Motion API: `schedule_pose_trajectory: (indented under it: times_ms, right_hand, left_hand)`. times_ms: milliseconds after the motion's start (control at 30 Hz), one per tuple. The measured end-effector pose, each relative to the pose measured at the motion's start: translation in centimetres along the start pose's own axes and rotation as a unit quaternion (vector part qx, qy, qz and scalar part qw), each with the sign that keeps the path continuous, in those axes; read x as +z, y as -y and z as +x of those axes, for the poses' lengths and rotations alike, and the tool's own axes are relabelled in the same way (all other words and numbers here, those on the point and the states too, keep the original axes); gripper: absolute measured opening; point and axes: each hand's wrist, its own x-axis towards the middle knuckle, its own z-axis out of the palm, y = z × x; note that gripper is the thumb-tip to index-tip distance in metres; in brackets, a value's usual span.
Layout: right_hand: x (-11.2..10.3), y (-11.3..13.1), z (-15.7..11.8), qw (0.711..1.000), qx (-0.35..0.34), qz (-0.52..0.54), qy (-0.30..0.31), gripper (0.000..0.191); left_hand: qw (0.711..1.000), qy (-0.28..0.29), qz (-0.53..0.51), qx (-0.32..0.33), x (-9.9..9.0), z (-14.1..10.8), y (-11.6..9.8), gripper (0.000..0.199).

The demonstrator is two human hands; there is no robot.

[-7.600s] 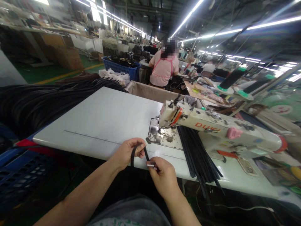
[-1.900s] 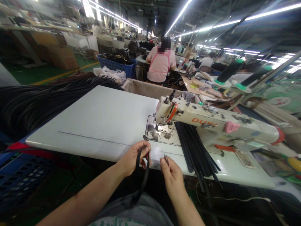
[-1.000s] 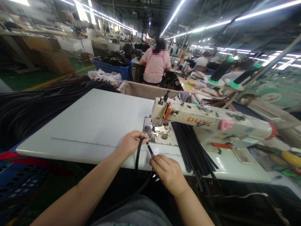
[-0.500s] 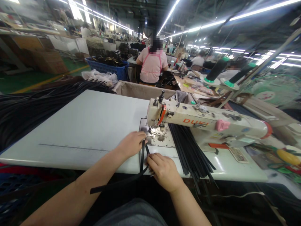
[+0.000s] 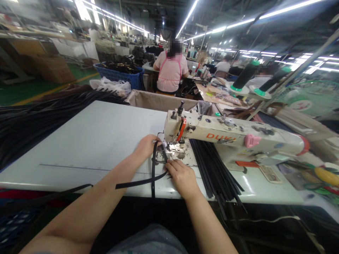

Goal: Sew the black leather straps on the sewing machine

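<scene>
Tabletop (image 5: 106, 137), strap (image 5: 153, 165), hands (image 5: 184, 179) now nearer machine (image 5: 203, 128)

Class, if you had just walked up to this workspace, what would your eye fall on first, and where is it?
Probably the pale sewing machine with orange lettering, on the right half of the white table. Just in front of its needle end, the left hand and right hand hold a looped black strap. Dark masses of black strips sprawl along the table's left side.
</scene>
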Motion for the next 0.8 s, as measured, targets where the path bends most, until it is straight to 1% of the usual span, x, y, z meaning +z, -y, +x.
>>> schedule_pose_trajectory:
  times_ms: [67,167,300,400,467,533,633,733,800]
  right_hand:
    - [0.3,-0.1,-0.3,1.000,0.003,0.002,-0.010,0.021]
    - [0.7,-0.1,-0.6,1.000,0.012,0.009,-0.023,0.024]
    - [1.0,-0.2,-0.7,0.999,0.027,0.019,-0.027,0.024]
    - [1.0,-0.2,-0.5,0.999,0.032,0.027,-0.024,0.024]
    - [0.9,-0.2,-0.5,0.999,0.035,0.031,-0.022,0.025]
    - [0.8,-0.1,-0.5,0.998,0.038,0.035,-0.020,0.025]
    - [0.8,0.0,-0.5,0.998,0.044,0.039,-0.016,0.025]
    - [0.9,-0.1,-0.5,0.998,0.048,0.043,-0.010,0.026]
    - [1.0,-0.1,-0.5,0.998,0.052,0.045,-0.008,0.026]
  left_hand:
    - [0.998,0.007,-0.058,0.000,0.1,-0.1,0.0,0.020]
    - [0.991,0.047,-0.124,-0.013,0.2,-0.4,-0.2,0.022]
    - [0.978,0.086,-0.174,-0.073,0.6,-0.3,-0.9,0.017]
    - [0.972,0.105,-0.181,-0.111,1.1,0.2,-1.4,0.013]
    - [0.975,0.111,-0.159,-0.110,1.4,0.5,-1.5,0.013]
    - [0.982,0.106,-0.121,-0.096,1.6,0.7,-1.3,0.016]
    - [0.994,0.091,-0.026,-0.061,1.5,1.1,-1.2,0.021]
    - [0.994,0.078,0.065,-0.035,1.1,1.6,-1.3,0.024]
    - [0.993,0.074,0.088,-0.032,1.0,1.9,-1.4,0.027]
